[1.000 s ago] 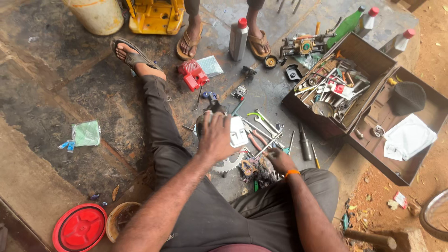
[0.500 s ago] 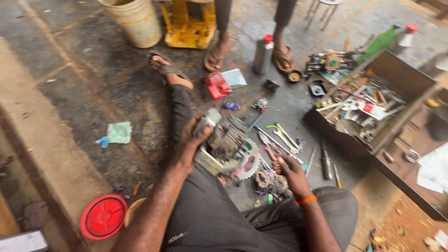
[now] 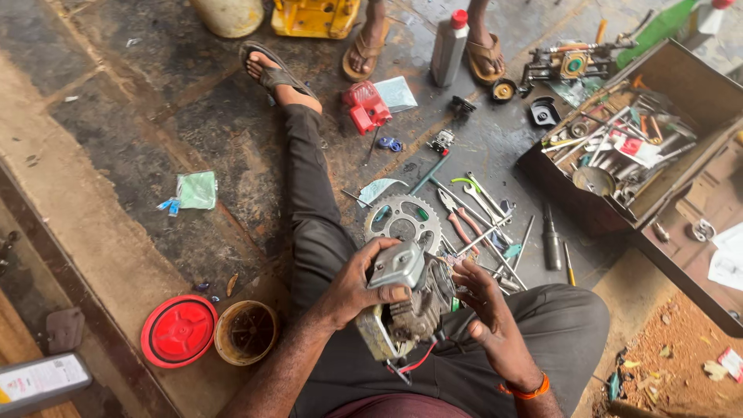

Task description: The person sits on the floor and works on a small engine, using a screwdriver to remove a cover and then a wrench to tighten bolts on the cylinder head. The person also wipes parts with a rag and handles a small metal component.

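Observation:
My left hand [image 3: 357,285] grips a small grey engine block [image 3: 402,306] with a metal cover on top, held up over my lap. A red wire hangs from its lower end. My right hand [image 3: 481,306] is beside the engine on its right, fingers spread and touching its side, with an orange band on the wrist. Just beyond the engine a toothed sprocket [image 3: 403,222] lies on the floor among wrenches and pliers [image 3: 464,209].
An open toolbox [image 3: 619,155] full of parts stands at right. A red lid [image 3: 179,330] and a brown bowl [image 3: 246,331] sit at left. A red part [image 3: 366,107], a grey bottle [image 3: 450,46] and another person's sandalled feet [image 3: 368,48] are farther off.
The engine has been lifted from the floor toward my lap, my left hand now gripping its top. My right hand has risen off the tools to the engine's side.

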